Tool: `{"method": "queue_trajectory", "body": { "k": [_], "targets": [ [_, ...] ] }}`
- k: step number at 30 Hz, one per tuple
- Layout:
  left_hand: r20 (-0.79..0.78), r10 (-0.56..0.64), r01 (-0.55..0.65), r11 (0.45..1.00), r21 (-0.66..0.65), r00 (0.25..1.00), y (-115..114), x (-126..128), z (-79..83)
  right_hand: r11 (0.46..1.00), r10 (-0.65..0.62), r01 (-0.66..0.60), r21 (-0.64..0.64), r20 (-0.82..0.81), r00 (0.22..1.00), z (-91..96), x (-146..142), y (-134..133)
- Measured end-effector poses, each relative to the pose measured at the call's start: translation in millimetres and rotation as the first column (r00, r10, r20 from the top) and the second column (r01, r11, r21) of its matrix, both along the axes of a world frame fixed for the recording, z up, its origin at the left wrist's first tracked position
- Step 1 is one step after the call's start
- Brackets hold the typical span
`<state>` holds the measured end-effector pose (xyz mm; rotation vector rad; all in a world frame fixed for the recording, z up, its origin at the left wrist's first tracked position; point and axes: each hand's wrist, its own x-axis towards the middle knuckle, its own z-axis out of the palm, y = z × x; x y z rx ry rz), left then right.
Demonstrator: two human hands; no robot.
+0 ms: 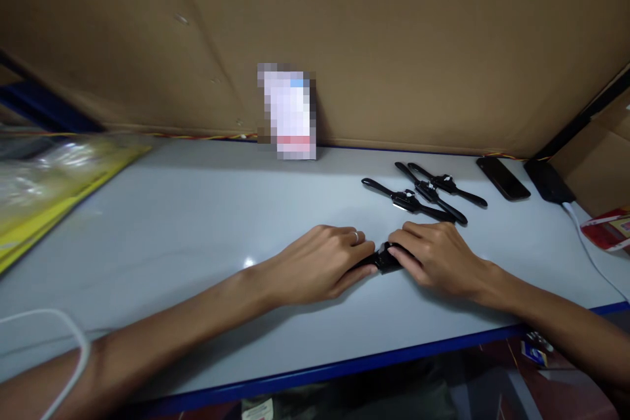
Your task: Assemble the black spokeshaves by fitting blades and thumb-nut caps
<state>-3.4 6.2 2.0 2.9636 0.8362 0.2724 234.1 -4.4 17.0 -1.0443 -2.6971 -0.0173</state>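
Between my two hands, just over the table, is a black spokeshave, its ends mostly hidden under my fingers. My left hand, with a ring on one finger, is closed round one handle. My right hand grips the other side, its fingers over the middle body and the far handle. Behind my right hand lie several more spokeshaves: one with a shiny blade edge, a second crossing it, and another further back.
On the white table, a phone and a black device with a white cable lie at the back right. A blurred upright card leans on the cardboard wall. Clear plastic packaging is at left, a red packet at right.
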Motion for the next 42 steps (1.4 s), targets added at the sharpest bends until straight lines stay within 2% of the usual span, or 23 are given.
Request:
{"method": "queue_trajectory", "body": {
  "k": [7,11,15,22,30,36,42],
  "targets": [
    [0.002,-0.010,0.010,1.000,-0.016,1.000,-0.5,0.4,2.7,0.981,0.185,-0.187,-0.052,-0.031,0.982,3.4,3.0,0.0],
    [-0.011,-0.003,0.003,1.000,-0.019,1.000,-0.6,0.2,2.2,0.990,0.134,-0.136,-0.046,-0.042,0.990,5.1,3.4,-0.8],
    [-0.022,-0.005,0.005,1.000,-0.018,1.000,-0.3,0.2,1.7,0.999,0.050,-0.050,0.010,-0.011,0.999,4.1,3.9,0.8],
    [-0.032,0.004,-0.005,1.000,-0.014,0.999,-0.6,0.6,2.7,0.995,-0.023,0.020,0.102,0.024,0.999,3.7,1.1,-0.3],
    [-0.025,-0.003,0.003,1.000,-0.014,1.000,-0.6,0.7,2.3,0.997,0.070,-0.069,-0.027,0.037,0.997,4.4,2.4,-0.2],
    [-0.017,0.000,0.000,1.000,-0.021,1.000,-0.7,0.6,3.3,0.981,0.195,-0.195,-0.009,0.014,0.981,4.6,2.9,-1.1],
    [0.001,-0.006,0.006,1.000,-0.019,1.000,-0.3,0.8,2.9,0.993,0.111,-0.111,0.042,0.002,0.994,3.9,4.6,0.9]
  ]
}}
